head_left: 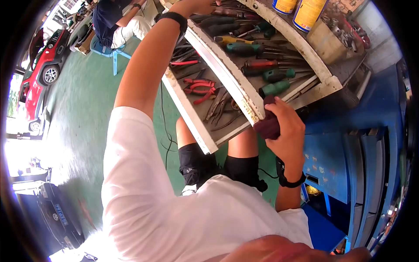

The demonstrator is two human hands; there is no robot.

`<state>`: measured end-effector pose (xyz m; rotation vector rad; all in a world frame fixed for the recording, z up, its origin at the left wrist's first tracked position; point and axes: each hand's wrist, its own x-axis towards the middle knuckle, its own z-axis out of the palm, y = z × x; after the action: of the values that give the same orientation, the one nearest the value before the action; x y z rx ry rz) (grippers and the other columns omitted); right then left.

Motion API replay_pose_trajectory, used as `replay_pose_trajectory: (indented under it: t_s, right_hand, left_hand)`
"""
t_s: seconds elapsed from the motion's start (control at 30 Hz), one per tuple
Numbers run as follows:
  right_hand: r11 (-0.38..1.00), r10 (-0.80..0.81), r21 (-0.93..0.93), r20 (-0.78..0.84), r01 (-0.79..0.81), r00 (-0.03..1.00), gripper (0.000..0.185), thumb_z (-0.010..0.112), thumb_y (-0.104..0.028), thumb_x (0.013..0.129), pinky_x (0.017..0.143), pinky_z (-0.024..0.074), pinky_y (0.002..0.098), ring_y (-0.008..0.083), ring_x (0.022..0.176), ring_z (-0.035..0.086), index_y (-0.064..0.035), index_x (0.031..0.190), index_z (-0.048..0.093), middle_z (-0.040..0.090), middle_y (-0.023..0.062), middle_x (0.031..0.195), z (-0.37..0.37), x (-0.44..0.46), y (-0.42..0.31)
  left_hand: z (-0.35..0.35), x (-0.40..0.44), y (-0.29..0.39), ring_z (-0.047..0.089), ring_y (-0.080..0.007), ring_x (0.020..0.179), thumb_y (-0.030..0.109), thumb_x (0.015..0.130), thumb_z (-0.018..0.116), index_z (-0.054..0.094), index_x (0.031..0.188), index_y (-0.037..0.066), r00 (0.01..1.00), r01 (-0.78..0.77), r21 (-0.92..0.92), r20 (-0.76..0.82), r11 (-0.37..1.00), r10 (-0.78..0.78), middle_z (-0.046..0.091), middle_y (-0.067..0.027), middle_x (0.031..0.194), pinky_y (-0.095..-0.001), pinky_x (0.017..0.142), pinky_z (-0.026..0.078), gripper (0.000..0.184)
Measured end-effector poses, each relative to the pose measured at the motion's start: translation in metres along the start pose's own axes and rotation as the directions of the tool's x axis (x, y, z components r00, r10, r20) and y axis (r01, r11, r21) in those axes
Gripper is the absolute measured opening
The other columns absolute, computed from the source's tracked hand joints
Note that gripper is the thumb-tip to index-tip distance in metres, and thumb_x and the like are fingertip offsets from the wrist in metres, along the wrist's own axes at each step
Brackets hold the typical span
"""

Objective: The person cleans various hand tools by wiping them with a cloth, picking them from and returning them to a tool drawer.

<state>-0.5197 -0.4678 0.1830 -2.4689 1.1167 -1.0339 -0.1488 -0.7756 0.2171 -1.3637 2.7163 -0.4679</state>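
Note:
My right hand (pixel 286 131) grips a folded dark maroon cloth (pixel 267 124). It presses the cloth against the near corner of the white upper drawer (pixel 227 83), whose paint is worn and stained. My left hand (pixel 198 7) is at the far end of that drawer front, cut off by the top edge of the view, so its grip is unclear. Inside the upper drawer lie several screwdrivers, among them a green-handled one (pixel 277 88) and a red-handled one (pixel 257 66). The lower drawer (pixel 185 113), also pulled out, holds red-handled pliers (pixel 200 90) and other metal pliers (pixel 217 107).
Yellow-and-blue cans (pixel 309 14) stand above the drawers, beside a box (pixel 327 41) and loose metal parts. A blue cabinet (pixel 327 161) is at right. Someone sits on a blue stool (pixel 114 52). A red car (pixel 39 74) and a black cable (pixel 162 109) are at left.

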Motion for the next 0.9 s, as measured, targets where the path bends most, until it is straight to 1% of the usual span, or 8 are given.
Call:
replay_pose_trajectory:
  t_s: [0.07,0.2,0.3,0.5,0.57,0.67,0.77,0.9]
  right_hand:
    - [1.0,0.0,0.01,-0.018,0.0,1.0,0.059,0.082,-0.003,0.056,0.091,0.0525,0.0433,0.0355,0.116,0.062,-0.0092,0.112,0.062,0.067,0.0135,0.111,0.001,0.0,0.001]
    - [1.0,0.007,0.009,-0.007,-0.007,1.0,0.058,0.084,-0.007,0.057,0.091,0.0526,0.0429,0.0347,0.116,0.063,-0.0093,0.111,0.063,0.067,0.0135,0.11,0.003,0.0,0.006]
    - [1.0,0.024,0.009,-0.008,-0.024,1.0,0.058,0.085,-0.009,0.056,0.09,0.0528,0.0424,0.0328,0.116,0.064,-0.0099,0.11,0.064,0.068,0.0129,0.111,0.004,0.0,0.008]
    - [0.999,0.026,0.023,-0.01,-0.025,1.0,0.058,0.086,-0.013,0.055,0.089,0.0531,0.0414,0.0316,0.114,0.065,-0.0105,0.109,0.066,0.069,0.0119,0.111,0.004,0.0,0.01]
    - [1.0,0.013,0.028,-0.014,-0.013,1.0,0.058,0.086,-0.014,0.055,0.089,0.0532,0.0414,0.0314,0.115,0.065,-0.0103,0.109,0.066,0.069,0.0116,0.11,0.004,0.0,0.011]
    - [0.999,0.012,0.038,-0.023,-0.011,1.0,0.059,0.086,-0.014,0.054,0.089,0.0532,0.0415,0.0311,0.114,0.065,-0.0103,0.109,0.066,0.069,0.0116,0.11,0.004,-0.001,0.011]
    - [1.0,0.005,0.025,-0.018,-0.004,1.0,0.059,0.086,-0.012,0.053,0.089,0.053,0.0415,0.0311,0.114,0.065,-0.0104,0.109,0.066,0.069,0.0116,0.11,0.003,0.0,0.011]
    - [1.0,0.002,0.025,-0.037,-0.001,0.999,0.058,0.085,-0.009,0.054,0.089,0.0527,0.0414,0.0315,0.114,0.065,-0.0104,0.108,0.066,0.068,0.0119,0.109,0.005,-0.002,0.011]
  left_hand:
    - [-0.042,-0.004,0.036,0.063,-0.0366,0.104,0.029,0.09,0.06,0.07,0.109,0.005,0.981,0.188,-0.341,0.024,0.921,-0.191,0.069,-0.0189,0.106,-0.046,0.087,0.051,0.031]
    - [-0.03,0.035,0.045,0.065,-0.0365,0.102,0.033,0.091,0.062,0.069,0.114,0.006,0.998,0.018,-0.265,-0.047,0.964,-0.031,0.069,-0.0201,0.112,-0.0445,0.086,0.051,0.036]
    - [-0.026,0.057,0.059,0.065,-0.0362,0.104,0.032,0.091,0.063,0.067,0.121,0.007,0.977,0.088,-0.352,0.211,0.932,-0.013,0.068,-0.0212,0.115,-0.0437,0.087,0.051,0.039]
    - [0.02,0.08,0.055,0.066,-0.0363,0.103,0.025,0.089,0.066,0.066,0.119,0.007,0.999,-0.023,-0.501,0.027,0.865,0.043,0.069,-0.0219,0.109,-0.0444,0.086,0.052,0.035]
    - [0.017,0.076,0.056,0.066,-0.0366,0.101,0.022,0.088,0.067,0.066,0.116,0.006,0.962,-0.25,-0.578,-0.237,0.777,0.133,0.07,-0.0215,0.107,-0.0444,0.084,0.052,0.033]
    - [0.007,0.074,0.059,0.067,-0.0371,0.099,0.021,0.086,0.07,0.067,0.116,0.006,0.991,0.131,-0.412,0.042,0.902,-0.124,0.07,-0.0212,0.106,-0.0449,0.083,0.053,0.034]
    - [-0.053,0.047,0.081,0.067,-0.0375,0.095,0.02,0.083,0.073,0.068,0.113,0.005,0.957,0.216,-0.385,0.265,0.897,-0.117,0.071,-0.0209,0.102,-0.0446,0.08,0.054,0.034]
    - [-0.036,0.03,0.046,0.067,-0.0367,0.089,0.022,0.081,0.075,0.069,0.105,0.002,0.99,0.031,-0.272,0.137,0.962,0.007,0.071,-0.0207,0.096,-0.043,0.077,0.054,0.032]
